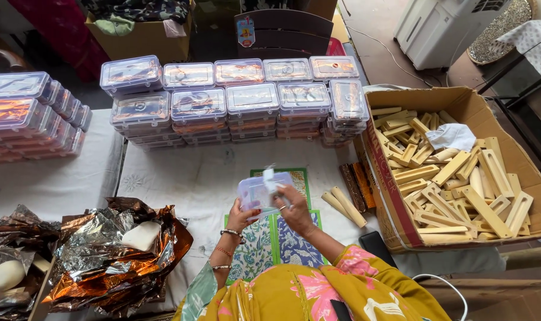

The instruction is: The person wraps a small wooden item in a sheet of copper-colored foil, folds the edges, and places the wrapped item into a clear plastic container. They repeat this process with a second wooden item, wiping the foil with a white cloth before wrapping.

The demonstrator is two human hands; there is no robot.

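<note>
Sleeves: my yellow flowered sleeves [318, 291] fill six o'clock.
Left hand: my left hand [239, 217] grips the clear plastic box [259, 191] from below, at centre.
Right hand: my right hand [294, 209] pinches a small white piece [269, 178] at the box top; blurred, I cannot tell what it is.
Cardboard box: the cardboard box [460, 101] at three o'clock holds pale wooden pieces [455, 184].
Stacks: closed filled boxes [240, 98] at twelve o'clock; contents unclear.
Foil: crumpled foil [104, 249] at eight o'clock cradles a white bar [140, 236].
</note>
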